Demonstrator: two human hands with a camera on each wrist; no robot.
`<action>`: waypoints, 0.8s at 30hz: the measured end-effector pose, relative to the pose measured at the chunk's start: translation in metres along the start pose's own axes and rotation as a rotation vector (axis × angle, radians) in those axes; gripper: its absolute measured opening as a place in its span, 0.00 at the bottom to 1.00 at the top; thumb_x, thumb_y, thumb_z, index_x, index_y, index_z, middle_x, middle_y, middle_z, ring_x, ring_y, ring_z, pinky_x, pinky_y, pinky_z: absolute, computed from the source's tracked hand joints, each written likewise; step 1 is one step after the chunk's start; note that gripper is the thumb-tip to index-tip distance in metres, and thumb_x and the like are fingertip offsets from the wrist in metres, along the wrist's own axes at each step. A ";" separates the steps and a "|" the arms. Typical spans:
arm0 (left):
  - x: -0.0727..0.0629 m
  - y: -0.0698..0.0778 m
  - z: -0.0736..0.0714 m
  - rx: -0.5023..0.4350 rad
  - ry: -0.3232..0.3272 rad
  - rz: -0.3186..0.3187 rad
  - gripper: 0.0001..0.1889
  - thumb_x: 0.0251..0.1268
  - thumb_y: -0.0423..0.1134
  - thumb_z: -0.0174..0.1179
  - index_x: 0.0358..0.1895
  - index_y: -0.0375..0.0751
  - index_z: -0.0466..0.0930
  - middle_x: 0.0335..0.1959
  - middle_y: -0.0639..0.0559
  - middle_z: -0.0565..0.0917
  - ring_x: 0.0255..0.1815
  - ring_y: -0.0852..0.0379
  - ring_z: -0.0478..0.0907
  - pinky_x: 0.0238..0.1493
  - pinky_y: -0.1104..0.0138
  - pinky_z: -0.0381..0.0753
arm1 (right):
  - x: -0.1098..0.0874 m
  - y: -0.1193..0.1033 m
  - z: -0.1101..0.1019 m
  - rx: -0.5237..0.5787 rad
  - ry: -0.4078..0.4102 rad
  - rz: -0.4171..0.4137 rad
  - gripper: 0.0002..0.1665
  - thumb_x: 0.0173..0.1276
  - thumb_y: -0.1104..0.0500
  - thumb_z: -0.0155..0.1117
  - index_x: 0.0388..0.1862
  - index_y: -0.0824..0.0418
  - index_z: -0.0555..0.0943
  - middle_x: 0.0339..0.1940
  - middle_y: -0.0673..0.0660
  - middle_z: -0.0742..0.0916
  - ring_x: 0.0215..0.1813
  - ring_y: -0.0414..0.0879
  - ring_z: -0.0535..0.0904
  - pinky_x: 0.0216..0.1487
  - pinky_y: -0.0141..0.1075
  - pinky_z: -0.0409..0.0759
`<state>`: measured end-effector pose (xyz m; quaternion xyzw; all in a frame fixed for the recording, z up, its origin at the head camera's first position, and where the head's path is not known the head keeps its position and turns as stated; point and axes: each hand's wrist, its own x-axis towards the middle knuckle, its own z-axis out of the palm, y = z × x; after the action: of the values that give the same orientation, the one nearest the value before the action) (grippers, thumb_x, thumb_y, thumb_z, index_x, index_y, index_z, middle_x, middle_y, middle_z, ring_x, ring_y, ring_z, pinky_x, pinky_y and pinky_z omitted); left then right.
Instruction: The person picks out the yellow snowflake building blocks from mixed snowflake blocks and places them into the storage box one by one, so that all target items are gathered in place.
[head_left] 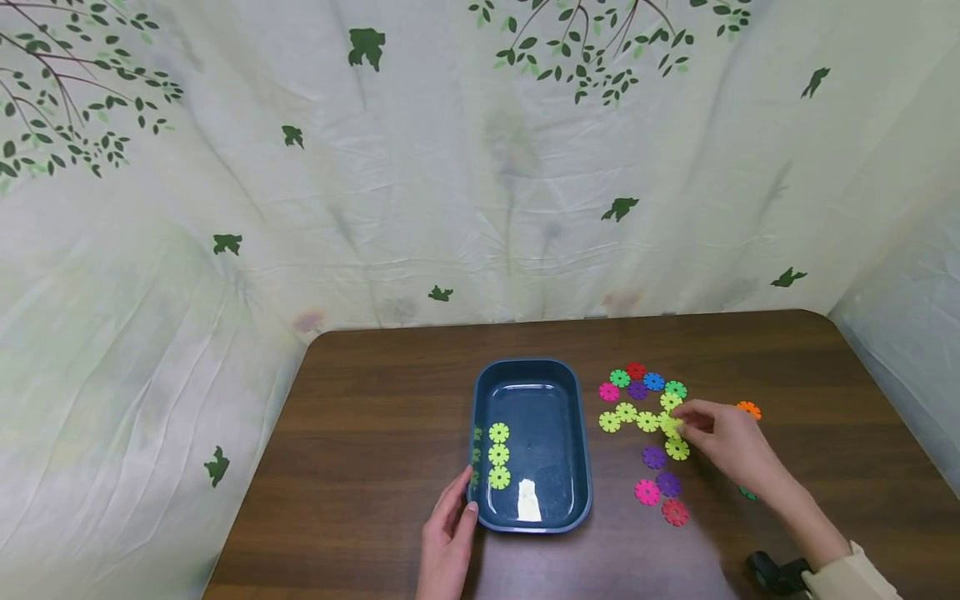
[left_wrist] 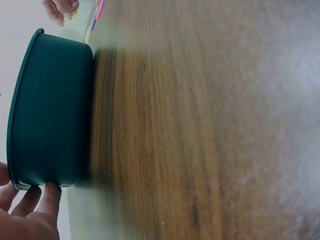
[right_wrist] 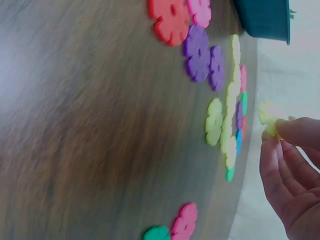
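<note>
A yellow flower-shaped disc (right_wrist: 270, 112) is pinched between the thumb and fingers of my right hand (head_left: 729, 437), above the table right of the tray. Below that hand lie several more yellow flower discs (head_left: 647, 422), most of them touching in a row. My left hand (head_left: 447, 533) rests its fingertips on the outer wall of a blue plastic tray (head_left: 532, 528), at the lower left side. Three yellow discs (head_left: 498, 454) stand in a line inside the tray, along its left part. In the left wrist view, the left fingers (left_wrist: 50, 200) touch the wall below the rim.
Behind the yellow row sit red (head_left: 636, 370), blue (head_left: 654, 382), green, pink and purple discs. Nearer lie purple (head_left: 653, 457), pink (head_left: 647, 492) and red (head_left: 675, 512) ones. An orange disc (head_left: 748, 409) is right of my hand. A leaf-patterned cloth (head_left: 450, 208) hangs behind the table.
</note>
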<state>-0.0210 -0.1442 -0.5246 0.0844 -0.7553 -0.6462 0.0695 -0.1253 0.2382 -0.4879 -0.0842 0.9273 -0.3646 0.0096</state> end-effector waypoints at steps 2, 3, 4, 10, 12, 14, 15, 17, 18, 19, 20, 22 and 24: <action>0.000 -0.001 0.000 -0.006 0.001 0.014 0.25 0.66 0.22 0.55 0.65 0.40 0.75 0.64 0.47 0.75 0.68 0.52 0.68 0.65 0.77 0.64 | 0.002 -0.004 0.001 0.012 -0.004 0.008 0.10 0.65 0.65 0.68 0.45 0.59 0.85 0.35 0.50 0.88 0.36 0.45 0.82 0.29 0.33 0.80; 0.000 -0.002 0.000 -0.006 0.001 0.012 0.25 0.66 0.22 0.55 0.65 0.41 0.76 0.64 0.48 0.75 0.68 0.53 0.68 0.65 0.77 0.64 | 0.003 -0.006 0.002 0.018 -0.008 0.012 0.10 0.65 0.64 0.68 0.46 0.59 0.85 0.36 0.51 0.88 0.36 0.45 0.82 0.29 0.33 0.80; 0.000 -0.002 0.000 -0.009 0.001 0.014 0.25 0.66 0.22 0.55 0.65 0.41 0.76 0.64 0.48 0.75 0.68 0.54 0.68 0.65 0.77 0.64 | 0.004 -0.008 0.002 0.023 -0.011 0.015 0.10 0.65 0.64 0.68 0.46 0.60 0.86 0.36 0.51 0.88 0.36 0.45 0.82 0.29 0.34 0.80; 0.000 -0.003 0.001 -0.021 -0.005 0.050 0.24 0.66 0.22 0.55 0.65 0.37 0.75 0.65 0.43 0.75 0.68 0.50 0.68 0.65 0.76 0.64 | 0.009 -0.017 0.007 0.040 -0.009 0.003 0.09 0.64 0.64 0.70 0.44 0.57 0.86 0.34 0.49 0.88 0.36 0.45 0.83 0.30 0.33 0.81; 0.000 -0.002 0.001 -0.018 -0.005 0.041 0.24 0.66 0.22 0.55 0.65 0.37 0.75 0.65 0.44 0.75 0.68 0.50 0.68 0.64 0.76 0.64 | 0.010 -0.019 0.008 0.048 0.000 -0.017 0.09 0.64 0.63 0.70 0.43 0.56 0.86 0.35 0.48 0.87 0.36 0.44 0.83 0.32 0.33 0.82; 0.000 -0.001 0.001 -0.016 -0.006 0.023 0.25 0.66 0.22 0.55 0.66 0.38 0.75 0.65 0.45 0.75 0.68 0.51 0.67 0.65 0.76 0.64 | 0.011 -0.021 0.010 0.058 0.009 -0.035 0.09 0.63 0.64 0.71 0.43 0.56 0.86 0.35 0.48 0.87 0.36 0.44 0.83 0.34 0.32 0.83; 0.001 -0.001 0.001 -0.016 -0.006 0.010 0.25 0.66 0.22 0.55 0.66 0.39 0.75 0.65 0.46 0.75 0.69 0.51 0.67 0.65 0.76 0.64 | 0.012 -0.022 0.011 0.062 0.012 -0.043 0.10 0.63 0.64 0.71 0.43 0.56 0.86 0.35 0.49 0.87 0.36 0.44 0.83 0.34 0.32 0.83; 0.001 0.000 0.000 -0.016 -0.009 -0.008 0.25 0.66 0.22 0.54 0.66 0.40 0.75 0.65 0.48 0.75 0.69 0.52 0.66 0.65 0.76 0.63 | 0.013 -0.025 0.013 0.070 0.017 -0.050 0.11 0.63 0.64 0.71 0.44 0.57 0.86 0.35 0.49 0.87 0.36 0.44 0.83 0.35 0.30 0.83; 0.001 0.000 0.000 -0.014 -0.011 -0.016 0.25 0.67 0.23 0.54 0.66 0.41 0.75 0.65 0.48 0.75 0.69 0.52 0.66 0.65 0.76 0.63 | 0.014 -0.026 0.014 0.076 0.017 -0.052 0.11 0.63 0.65 0.71 0.44 0.58 0.85 0.36 0.49 0.87 0.36 0.44 0.83 0.35 0.30 0.83; 0.001 0.000 0.000 -0.013 -0.012 -0.021 0.25 0.67 0.23 0.54 0.66 0.41 0.75 0.65 0.48 0.74 0.69 0.53 0.66 0.65 0.76 0.63 | 0.014 -0.028 0.015 0.082 0.017 -0.055 0.11 0.63 0.65 0.71 0.45 0.59 0.85 0.36 0.49 0.87 0.36 0.44 0.83 0.35 0.30 0.83; 0.001 0.001 0.000 -0.012 -0.011 -0.026 0.25 0.67 0.23 0.54 0.66 0.41 0.75 0.65 0.48 0.74 0.69 0.53 0.66 0.65 0.76 0.63 | 0.015 -0.030 0.016 0.090 0.017 -0.059 0.11 0.63 0.65 0.71 0.45 0.59 0.85 0.36 0.50 0.87 0.36 0.45 0.83 0.35 0.30 0.83; 0.000 0.001 0.000 -0.013 -0.012 -0.030 0.25 0.67 0.23 0.54 0.66 0.41 0.75 0.66 0.48 0.74 0.69 0.53 0.66 0.65 0.76 0.63 | 0.017 -0.034 0.018 0.104 0.016 -0.068 0.11 0.63 0.66 0.70 0.44 0.59 0.85 0.36 0.50 0.87 0.36 0.45 0.83 0.35 0.30 0.83; 0.000 0.000 0.000 -0.015 -0.011 -0.032 0.25 0.67 0.23 0.54 0.66 0.41 0.75 0.66 0.48 0.74 0.69 0.53 0.66 0.65 0.77 0.63 | 0.018 -0.037 0.020 0.119 0.017 -0.081 0.10 0.63 0.66 0.70 0.44 0.59 0.84 0.35 0.50 0.87 0.36 0.45 0.84 0.36 0.30 0.84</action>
<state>-0.0211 -0.1446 -0.5242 0.0923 -0.7494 -0.6533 0.0558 -0.1363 0.1952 -0.4765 -0.1178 0.8999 -0.4198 -0.0080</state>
